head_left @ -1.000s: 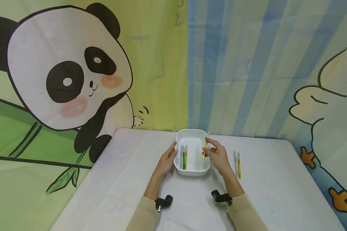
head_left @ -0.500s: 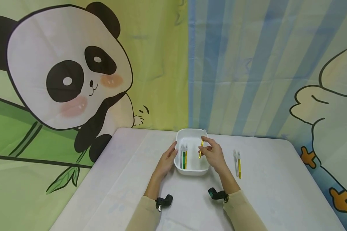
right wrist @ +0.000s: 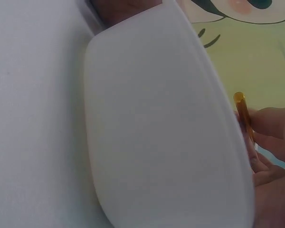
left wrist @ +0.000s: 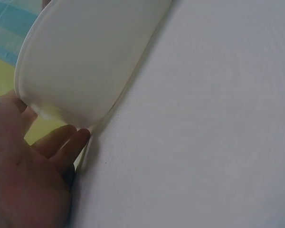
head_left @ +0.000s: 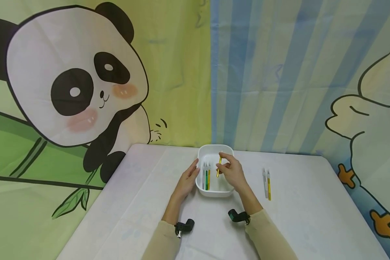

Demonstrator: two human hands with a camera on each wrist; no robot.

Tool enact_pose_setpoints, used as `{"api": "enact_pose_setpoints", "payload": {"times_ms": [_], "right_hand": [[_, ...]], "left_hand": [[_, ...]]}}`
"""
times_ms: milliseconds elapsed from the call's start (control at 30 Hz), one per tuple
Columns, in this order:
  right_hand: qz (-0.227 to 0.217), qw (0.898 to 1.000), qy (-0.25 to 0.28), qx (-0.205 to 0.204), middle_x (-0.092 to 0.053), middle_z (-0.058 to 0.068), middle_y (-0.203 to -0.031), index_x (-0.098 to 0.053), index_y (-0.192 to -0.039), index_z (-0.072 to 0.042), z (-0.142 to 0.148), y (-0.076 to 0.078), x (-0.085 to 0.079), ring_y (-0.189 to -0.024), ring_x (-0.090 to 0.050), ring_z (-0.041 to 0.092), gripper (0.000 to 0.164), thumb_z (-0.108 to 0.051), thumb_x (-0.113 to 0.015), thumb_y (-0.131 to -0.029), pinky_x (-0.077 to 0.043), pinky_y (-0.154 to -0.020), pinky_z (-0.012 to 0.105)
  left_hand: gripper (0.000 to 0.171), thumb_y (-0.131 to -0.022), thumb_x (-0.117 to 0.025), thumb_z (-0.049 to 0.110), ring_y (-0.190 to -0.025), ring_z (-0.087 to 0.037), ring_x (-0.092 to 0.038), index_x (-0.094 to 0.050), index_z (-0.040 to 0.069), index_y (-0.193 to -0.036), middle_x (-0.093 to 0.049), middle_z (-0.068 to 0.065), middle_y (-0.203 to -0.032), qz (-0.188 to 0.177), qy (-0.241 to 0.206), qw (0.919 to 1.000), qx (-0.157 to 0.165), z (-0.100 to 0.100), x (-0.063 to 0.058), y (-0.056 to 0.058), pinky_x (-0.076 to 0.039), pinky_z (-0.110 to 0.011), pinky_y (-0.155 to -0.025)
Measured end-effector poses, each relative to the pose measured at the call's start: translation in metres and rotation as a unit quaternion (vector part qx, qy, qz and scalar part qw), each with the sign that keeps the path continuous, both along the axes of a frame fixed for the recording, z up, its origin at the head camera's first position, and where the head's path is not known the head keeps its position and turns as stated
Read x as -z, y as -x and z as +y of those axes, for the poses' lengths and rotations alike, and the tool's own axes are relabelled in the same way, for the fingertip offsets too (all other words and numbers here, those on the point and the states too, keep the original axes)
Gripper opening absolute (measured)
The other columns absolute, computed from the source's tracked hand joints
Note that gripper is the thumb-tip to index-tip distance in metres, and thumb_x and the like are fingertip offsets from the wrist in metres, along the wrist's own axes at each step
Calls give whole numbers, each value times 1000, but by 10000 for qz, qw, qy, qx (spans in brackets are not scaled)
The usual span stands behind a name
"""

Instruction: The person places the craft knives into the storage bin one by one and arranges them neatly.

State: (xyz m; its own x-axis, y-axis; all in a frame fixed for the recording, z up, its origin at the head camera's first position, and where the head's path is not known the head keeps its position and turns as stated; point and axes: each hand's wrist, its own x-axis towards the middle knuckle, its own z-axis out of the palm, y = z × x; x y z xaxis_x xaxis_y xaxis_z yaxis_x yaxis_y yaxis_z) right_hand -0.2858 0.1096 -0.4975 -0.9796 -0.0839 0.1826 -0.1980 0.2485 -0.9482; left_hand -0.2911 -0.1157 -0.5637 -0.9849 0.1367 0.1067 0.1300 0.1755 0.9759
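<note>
My right hand [head_left: 233, 174] pinches a gold pen [head_left: 219, 168] between thumb and fingers, above the right part of a white plastic tray [head_left: 216, 194]. The pen is tilted, its gold end pointing down toward me; its other end is partly hidden by the fingers. In the right wrist view, the pen's round gold end [right wrist: 239, 98] shows beyond the tray wall [right wrist: 161, 128]. Resting against the tray's left side is my left hand [head_left: 185, 183], its fingers [left wrist: 71, 145] touching the outer wall. Inside the tray, a silver, a green and a gold pen [head_left: 209, 180] lie side by side at the left.
On the white tablecloth [head_left: 299, 216], right of the tray, lie a silver pen [head_left: 265, 184] and another gold pen [head_left: 269, 186], both with clear caps. Behind the table's far edge hangs a printed curtain [head_left: 178, 72].
My right hand has moved left with the gold pen, from the tray's right rim to over its inside, nearer the pens lying there. The left hand and tray stay put.
</note>
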Motion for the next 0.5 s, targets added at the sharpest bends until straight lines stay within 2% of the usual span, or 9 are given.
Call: {"api": "enact_pose_setpoints", "payload": {"times_ms": [167, 367, 500], "right_hand": [[-27, 9997, -222, -22, -62, 23, -141, -54, -149, -4, -6, 4, 4, -80, -75, 22, 53, -7, -71, -99, -56, -77, 27], [-60, 9993, -357, -83, -62, 25, -136, -56, -147, -2, -12, 6, 3, -80, -75, 22, 52, -7, -72, -98, -60, -78, 34], [-194, 9971, -724, -132, -61, 23, -137, -57, -146, -1, -14, 7, 7, -79, -76, 20, 53, -6, -73, -96, -62, -73, 34]], "left_hand": [[53, -109, -53, 39, -156, -27, -34, -41, 31, -161, -40, 2, -166, -46, 19, 10000, 2, 1, -2, -1, -25, -50, -129], [55, -109, -53, 40, -157, -29, -33, -40, 30, -161, -38, 4, -167, -43, 19, 10000, 10, 0, -3, -1, -25, -53, -129], [57, -108, -54, 44, -156, -29, -34, -40, 30, -162, -38, 4, -167, -29, 47, 10000, 38, 0, -1, -1, -25, -52, -129]]}}
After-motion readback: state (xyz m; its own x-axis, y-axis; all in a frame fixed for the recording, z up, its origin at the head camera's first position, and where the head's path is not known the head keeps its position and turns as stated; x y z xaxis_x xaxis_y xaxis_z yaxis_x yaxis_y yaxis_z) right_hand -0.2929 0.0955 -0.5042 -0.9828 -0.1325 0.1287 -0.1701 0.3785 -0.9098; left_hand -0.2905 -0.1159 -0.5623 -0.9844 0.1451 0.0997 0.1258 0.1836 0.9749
